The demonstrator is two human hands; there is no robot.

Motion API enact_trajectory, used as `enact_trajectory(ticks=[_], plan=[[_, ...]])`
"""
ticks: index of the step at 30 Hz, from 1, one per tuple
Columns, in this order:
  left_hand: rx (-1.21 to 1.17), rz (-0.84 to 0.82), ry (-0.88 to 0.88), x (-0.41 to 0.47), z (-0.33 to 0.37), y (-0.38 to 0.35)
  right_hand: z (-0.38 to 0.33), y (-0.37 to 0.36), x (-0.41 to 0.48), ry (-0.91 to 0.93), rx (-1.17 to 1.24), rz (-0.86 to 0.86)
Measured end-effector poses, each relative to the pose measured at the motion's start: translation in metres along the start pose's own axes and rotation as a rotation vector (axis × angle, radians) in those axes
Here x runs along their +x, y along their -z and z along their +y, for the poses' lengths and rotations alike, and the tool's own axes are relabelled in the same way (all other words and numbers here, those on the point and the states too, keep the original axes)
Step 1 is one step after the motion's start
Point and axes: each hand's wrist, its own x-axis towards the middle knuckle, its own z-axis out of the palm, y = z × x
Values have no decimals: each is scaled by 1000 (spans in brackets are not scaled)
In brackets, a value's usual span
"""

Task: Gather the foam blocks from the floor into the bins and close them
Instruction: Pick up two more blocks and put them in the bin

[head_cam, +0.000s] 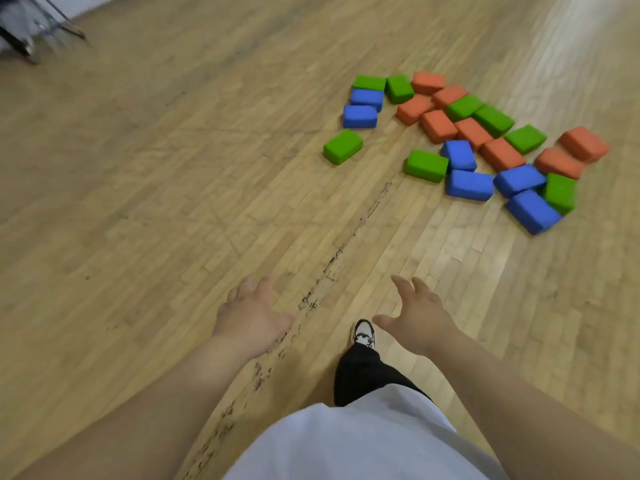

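Fingers (pixel 242 289) of the left hand (pixel 249 315) are straight and spread, gripping nothing. The right hand (pixel 422 317) matches it: fingers extended and apart, thumb out to the side, nothing held. Both hands hang palm-down above the floor (pixel 138 174), with bare forearms reaching forward from the lower edge of the view.

The foam blocks (pixel 474 133) lie on the floor ahead and to the right of the hands, well apart from them. They are soft-looking rectangular bricks with rounded corners and a matte surface, in green, blue and orange. Most lie flat in a loose cluster, many touching side to side; at the near right end of the cluster a few lean or overlap. One green block (pixel 343 147) lies alone just left of the cluster.

The floor is light wood laid in short narrow strips, with a dull sheen. A dark, ragged seam (pixel 346 247) runs diagonally from the lower centre towards the blocks and passes between the two hands. Open floor extends between the hands and the blocks, and across the whole left side.

A shoe (pixel 363 334) and a black trouser leg (pixel 360 375) show between the forearms, above a white shirt (pixel 346 445). Blurred metal legs (pixel 34 32) stand in the far left corner.
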Motion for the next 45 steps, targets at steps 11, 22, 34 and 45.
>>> enact_trajectory(ticks=[11, 22, 34, 45], plan=[[-121, 29, 57, 177, 107, 107, -26, 173, 196, 78, -138, -25], [-50, -17, 6, 416, 148, 200, -75, 266, 403, -9, -62, -10], [97, -41, -151, 676, 210, 369, -158, 401, 616, -113, 84, 78], [128, -76, -92, 899, 306, 431, -153, 517, 860, -109, 96, 4]])
